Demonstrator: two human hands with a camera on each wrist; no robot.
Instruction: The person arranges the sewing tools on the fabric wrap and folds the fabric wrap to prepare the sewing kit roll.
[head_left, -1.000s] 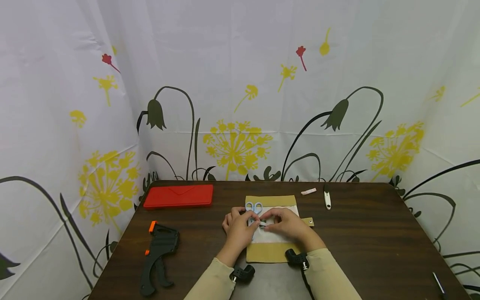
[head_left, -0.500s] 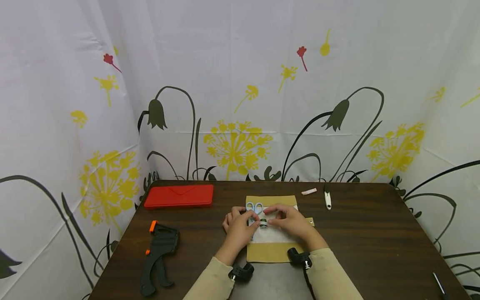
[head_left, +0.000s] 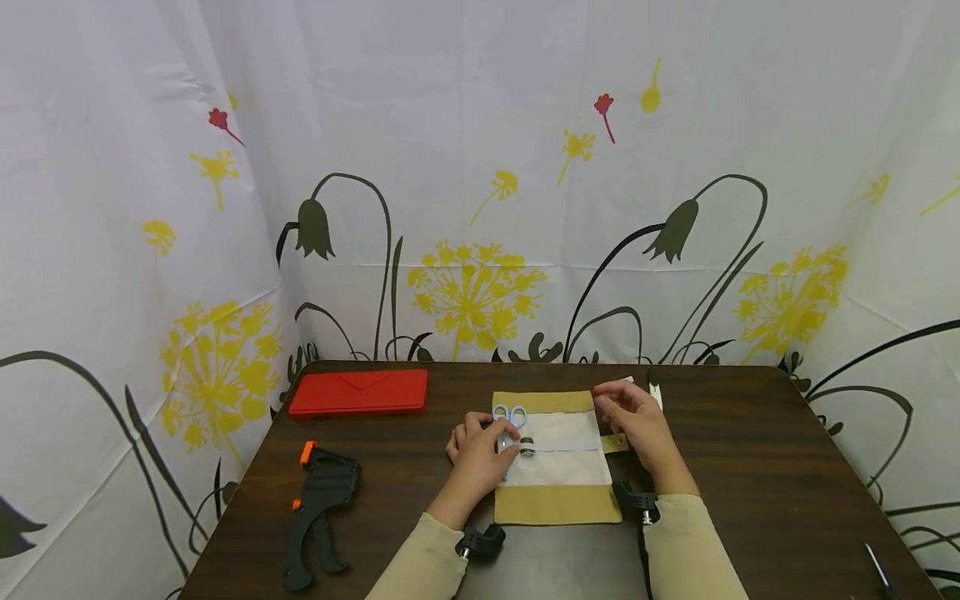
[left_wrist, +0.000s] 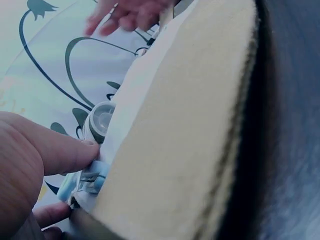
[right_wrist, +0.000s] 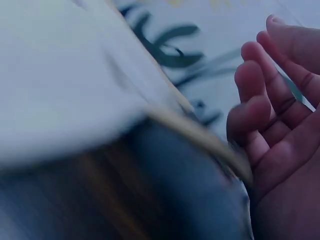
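Observation:
An unfolded tan fabric pouch (head_left: 558,506) with a white lining lies before me. Along its left side are light-blue-handled scissors (head_left: 510,414). Beside them a small dark-and-white spool (head_left: 527,447) sits at a thin band across the lining; its round end shows in the left wrist view. My left hand (head_left: 477,454) rests on the pouch's left edge over the scissors, thumb close to the spool (left_wrist: 101,120), thumb and forefinger apart. My right hand (head_left: 643,425) hovers by the pouch's right edge above its snap tab (head_left: 615,443), fingers loosely bent, holding nothing.
A red case (head_left: 358,392) lies at the back left, a black bar clamp (head_left: 321,508) in front of it. A white-handled cutter (head_left: 656,392) lies behind my right hand, near a mostly hidden small pale piece. A pen (head_left: 876,565) is at the front right.
My right hand has let go of the spool and moved right and away to the pouch's far right edge. The spool stays on the pouch. My left hand has hardly moved.

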